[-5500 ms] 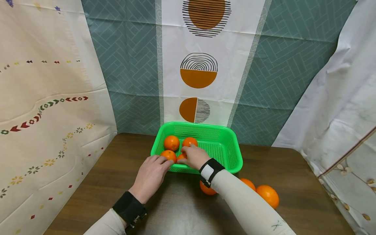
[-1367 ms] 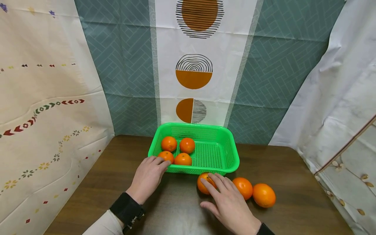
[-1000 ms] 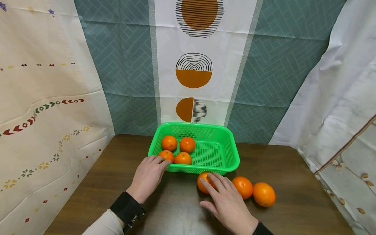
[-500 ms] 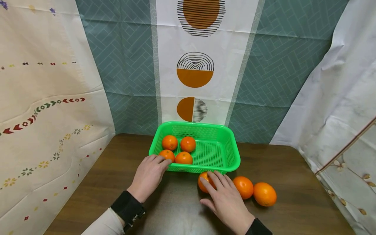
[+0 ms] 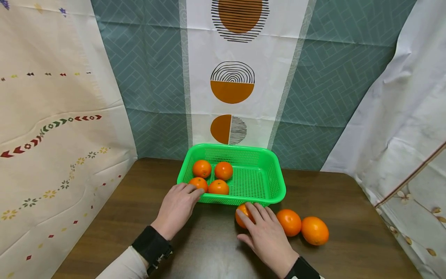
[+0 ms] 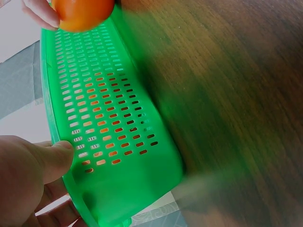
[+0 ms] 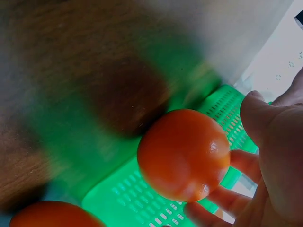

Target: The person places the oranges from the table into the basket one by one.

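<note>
Orange (image 7: 183,155), lower centre of the head view: right hand (image 5: 267,235) touches it, fingers spread, thumb clear. Left hand (image 5: 177,209) pinches the rim of the green basket (image 5: 256,182). Orange judged firm, smooth, likely to roll; best gripped round its sides. Basket wall stands just beyond; second orange (image 5: 289,223) lies close right.

No text, label, brand, number or sign can be read — the far cloth (image 5: 251,89), left cloth (image 5: 55,131) and right cloth (image 5: 400,135) bear printed patterns only.

Left hand (image 5: 177,209) curled (pinching), right hand (image 5: 267,237) spread
</note>
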Action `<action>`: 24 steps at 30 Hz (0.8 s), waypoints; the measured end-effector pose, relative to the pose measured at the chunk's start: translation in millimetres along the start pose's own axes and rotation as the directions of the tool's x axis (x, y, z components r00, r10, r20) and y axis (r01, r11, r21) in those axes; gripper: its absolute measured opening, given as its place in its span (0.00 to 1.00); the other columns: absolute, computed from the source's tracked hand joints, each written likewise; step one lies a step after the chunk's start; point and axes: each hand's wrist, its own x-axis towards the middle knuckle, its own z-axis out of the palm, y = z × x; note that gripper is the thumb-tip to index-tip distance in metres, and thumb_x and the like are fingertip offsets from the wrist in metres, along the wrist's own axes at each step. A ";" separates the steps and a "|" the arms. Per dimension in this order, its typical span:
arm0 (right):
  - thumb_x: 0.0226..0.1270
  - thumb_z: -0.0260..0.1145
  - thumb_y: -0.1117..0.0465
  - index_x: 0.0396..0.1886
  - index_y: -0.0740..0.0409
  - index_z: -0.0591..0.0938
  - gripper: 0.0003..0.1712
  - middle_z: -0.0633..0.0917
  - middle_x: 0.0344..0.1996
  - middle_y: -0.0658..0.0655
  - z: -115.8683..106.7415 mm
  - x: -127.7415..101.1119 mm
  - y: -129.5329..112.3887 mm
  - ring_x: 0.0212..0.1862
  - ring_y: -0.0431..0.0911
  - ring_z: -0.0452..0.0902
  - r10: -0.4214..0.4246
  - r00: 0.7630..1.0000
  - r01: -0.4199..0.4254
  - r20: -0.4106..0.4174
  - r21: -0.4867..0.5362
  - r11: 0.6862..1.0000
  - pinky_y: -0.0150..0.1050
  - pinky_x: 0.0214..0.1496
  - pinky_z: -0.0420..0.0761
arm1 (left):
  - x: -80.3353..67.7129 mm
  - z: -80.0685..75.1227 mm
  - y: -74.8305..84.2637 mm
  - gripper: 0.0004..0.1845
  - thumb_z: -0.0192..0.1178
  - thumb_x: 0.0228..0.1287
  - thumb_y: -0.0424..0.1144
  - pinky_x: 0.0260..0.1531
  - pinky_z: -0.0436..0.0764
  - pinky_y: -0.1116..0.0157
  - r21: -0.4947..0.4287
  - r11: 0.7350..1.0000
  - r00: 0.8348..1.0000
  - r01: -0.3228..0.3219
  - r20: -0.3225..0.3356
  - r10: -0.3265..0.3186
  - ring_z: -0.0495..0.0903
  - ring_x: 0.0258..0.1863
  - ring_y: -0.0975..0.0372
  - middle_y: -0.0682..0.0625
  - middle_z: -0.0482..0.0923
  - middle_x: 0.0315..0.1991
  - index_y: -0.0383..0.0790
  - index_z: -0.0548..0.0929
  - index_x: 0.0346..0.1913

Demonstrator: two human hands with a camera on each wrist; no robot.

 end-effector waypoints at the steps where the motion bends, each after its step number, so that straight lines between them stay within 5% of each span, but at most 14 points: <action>1: 0.71 0.79 0.37 0.76 0.47 0.81 0.39 0.78 0.74 0.62 0.8 0.4 0.2 0.71 0.63 0.76 0.003 1.000 -0.003 0.005 0.000 1.000 0.63 0.71 0.78 | -0.1 0.0 0.0 0.15 0.82 0.64 0.35 0.51 0.85 0.52 0.001 1.000 1.000 -0.001 -0.001 0.001 0.84 0.46 0.50 0.50 0.89 0.45 0.46 0.92 0.52; 24: 0.70 0.81 0.39 0.66 0.46 0.84 0.32 0.78 0.66 0.65 7.8 7.1 -2.5 0.61 0.62 0.78 0.034 0.999 -0.034 0.012 0.053 0.998 0.52 0.53 0.89 | -1.0 2.1 -0.2 0.13 0.80 0.67 0.36 0.52 0.85 0.52 -0.015 1.000 1.000 0.000 -0.022 0.000 0.84 0.46 0.51 0.51 0.89 0.45 0.46 0.93 0.52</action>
